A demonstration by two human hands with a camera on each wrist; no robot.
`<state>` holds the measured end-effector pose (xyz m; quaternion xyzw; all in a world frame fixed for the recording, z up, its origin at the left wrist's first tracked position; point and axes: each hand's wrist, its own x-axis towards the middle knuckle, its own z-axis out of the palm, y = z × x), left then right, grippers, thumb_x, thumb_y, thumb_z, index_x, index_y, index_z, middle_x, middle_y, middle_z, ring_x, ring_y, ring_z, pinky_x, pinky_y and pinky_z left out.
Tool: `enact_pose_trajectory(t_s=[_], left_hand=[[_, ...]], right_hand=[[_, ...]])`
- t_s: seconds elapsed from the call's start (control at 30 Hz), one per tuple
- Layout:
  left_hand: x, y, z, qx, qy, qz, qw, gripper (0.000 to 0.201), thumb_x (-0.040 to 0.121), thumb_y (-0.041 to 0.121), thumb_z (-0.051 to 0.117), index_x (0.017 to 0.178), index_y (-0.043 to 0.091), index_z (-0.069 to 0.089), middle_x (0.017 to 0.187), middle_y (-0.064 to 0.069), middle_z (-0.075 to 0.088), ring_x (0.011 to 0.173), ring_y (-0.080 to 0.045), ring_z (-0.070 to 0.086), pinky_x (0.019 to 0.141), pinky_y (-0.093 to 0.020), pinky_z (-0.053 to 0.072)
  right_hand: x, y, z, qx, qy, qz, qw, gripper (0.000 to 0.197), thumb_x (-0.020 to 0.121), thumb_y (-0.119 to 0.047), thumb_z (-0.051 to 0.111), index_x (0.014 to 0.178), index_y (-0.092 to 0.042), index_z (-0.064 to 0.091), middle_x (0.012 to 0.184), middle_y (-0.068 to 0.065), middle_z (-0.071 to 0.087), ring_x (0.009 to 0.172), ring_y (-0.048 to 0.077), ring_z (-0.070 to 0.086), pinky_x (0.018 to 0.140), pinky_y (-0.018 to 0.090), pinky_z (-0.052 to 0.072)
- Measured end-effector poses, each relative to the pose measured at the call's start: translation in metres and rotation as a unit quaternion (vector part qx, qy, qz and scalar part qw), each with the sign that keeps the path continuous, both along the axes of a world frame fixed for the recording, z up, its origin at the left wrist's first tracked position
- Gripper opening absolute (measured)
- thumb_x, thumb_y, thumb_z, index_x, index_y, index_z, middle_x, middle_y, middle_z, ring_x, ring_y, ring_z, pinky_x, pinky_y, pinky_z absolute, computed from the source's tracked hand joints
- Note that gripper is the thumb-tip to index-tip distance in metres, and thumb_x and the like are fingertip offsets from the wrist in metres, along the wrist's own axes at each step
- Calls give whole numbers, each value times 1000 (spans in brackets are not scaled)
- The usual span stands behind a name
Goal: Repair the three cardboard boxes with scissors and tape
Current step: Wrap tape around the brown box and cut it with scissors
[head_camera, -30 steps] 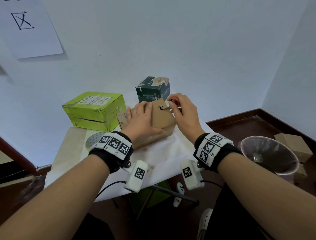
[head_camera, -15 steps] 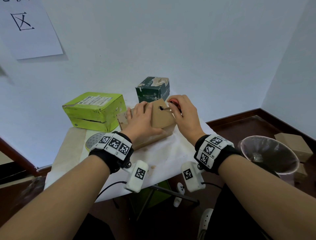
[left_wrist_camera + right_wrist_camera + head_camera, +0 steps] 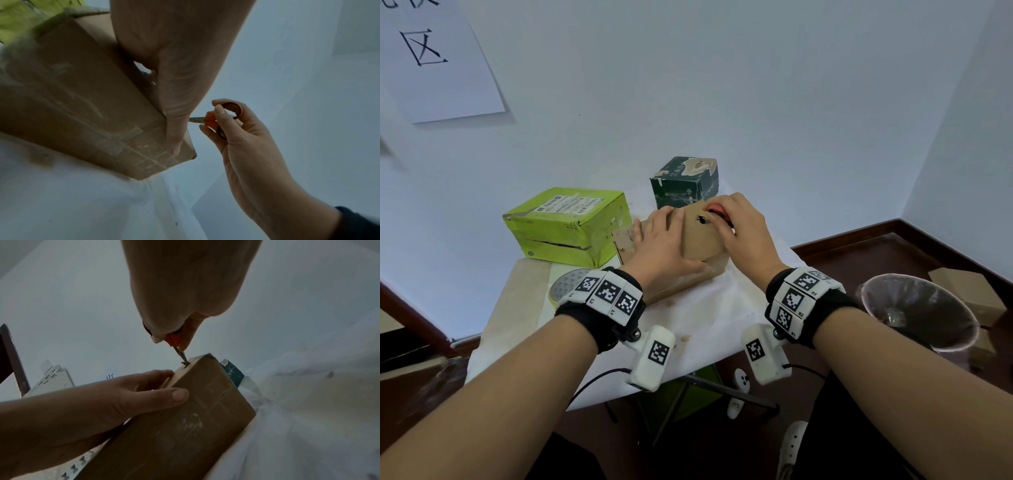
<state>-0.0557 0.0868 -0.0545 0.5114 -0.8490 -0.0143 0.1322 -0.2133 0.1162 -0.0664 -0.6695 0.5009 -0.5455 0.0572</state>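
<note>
left hand grips brown box | right hand holds scissors, tips in hole

Plain brown box, lime-green box, dark green box, orange-handled scissors, white tablecloth.

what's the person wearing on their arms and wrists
Both forearms are bare, no sleeves. Each wrist has a black band carrying white blocks printed with black square tags, matched on the right wrist. A white camera pod with its own tag hangs beneath each, trailing a thin black cable.
</note>
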Motion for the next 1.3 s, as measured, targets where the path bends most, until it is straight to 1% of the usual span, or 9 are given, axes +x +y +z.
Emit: enact_pose_trajectory(t_s=[0.13, 0.2, 0.27, 0.43, 0.53, 0.8, 1.07, 1.17, 1.3], left_hand=[[1, 0, -1, -6, 2, -4, 1000, 109, 71, 64, 69, 151, 18, 11, 152, -5, 13, 144, -20, 4, 117, -52, -2], [1, 0, -1, -5, 1, -4, 1000, 110, 71, 64, 69, 151, 18, 10, 152, -6, 12, 144, -20, 4, 117, -51, -4], [1, 0, 0, -1, 0, -3, 1000, 109, 71, 64, 69, 151, 17, 10, 153, -6, 11, 145, -21, 3, 117, -51, -5], [1, -2, 1, 9, 3, -2, 1000, 110, 72, 63, 69, 152, 18, 8, 154, -6, 9, 145, -20, 1, 117, -50, -8], [0, -1, 0, 3, -1, -1, 1000, 110, 71, 64, 69, 152, 18, 9, 154, -6, 10, 145, -20, 2, 117, -50, -7], [1, 0, 1, 8, 3, -11, 1000, 110, 71, 63, 69, 152, 17, 9, 153, -6, 10, 145, -21, 2, 117, -51, -7], [1, 0, 1, 1, 0, -14, 1000, 110, 71, 63, 69, 152, 17, 9, 153, -6, 9, 145, -21, 3, 117, -50, -6], [2, 0, 0, 3, -1, -14, 1000, 109, 72, 63, 68, 152, 17, 10, 153, -6, 10, 145, -20, 3, 117, -50, -5], [0, -3, 0, 9, -2, -11, 1000, 108, 73, 61, 69, 152, 17, 9, 153, -6, 11, 145, -20, 3, 117, -50, -3]], right_hand=[[2, -5, 3, 49, -31, -5, 998, 10, 93, -14, 56, 98, -18, 64, 93, -5, 57, 83, -1, 52, 76, 8, 39], [3, -7, 5, 81, -142, -14, 987, 10, 93, -12, 55, 95, -19, 62, 89, -2, 62, 80, 4, 58, 77, 16, 47], [3, -8, 8, 126, -285, -4, 950, 7, 95, -11, 54, 95, -15, 60, 82, -1, 63, 72, 10, 61, 76, 25, 54], [1, -12, 9, 187, -503, 33, 843, 11, 97, -8, 51, 87, -10, 55, 74, 4, 56, 64, 9, 54, 62, 14, 52], [1, -13, 5, 190, -559, 51, 806, 9, 98, -9, 50, 89, -8, 53, 74, 5, 55, 65, 9, 54, 61, 13, 51], [3, -10, 1, 178, -614, 48, 768, 12, 97, -11, 52, 86, -11, 54, 75, 5, 57, 67, 9, 55, 67, 15, 53], [0, -7, -5, 158, -611, 60, 773, 7, 97, -12, 53, 91, -11, 57, 78, 4, 59, 72, 10, 57, 72, 17, 55], [6, -6, -7, 131, -558, 44, 818, 8, 97, -11, 52, 94, -12, 59, 78, 3, 58, 71, 9, 57, 74, 18, 54], [4, -2, 1, 124, -396, -8, 910, 9, 92, -11, 58, 90, -16, 65, 84, 3, 61, 74, 13, 61, 78, 27, 56]])
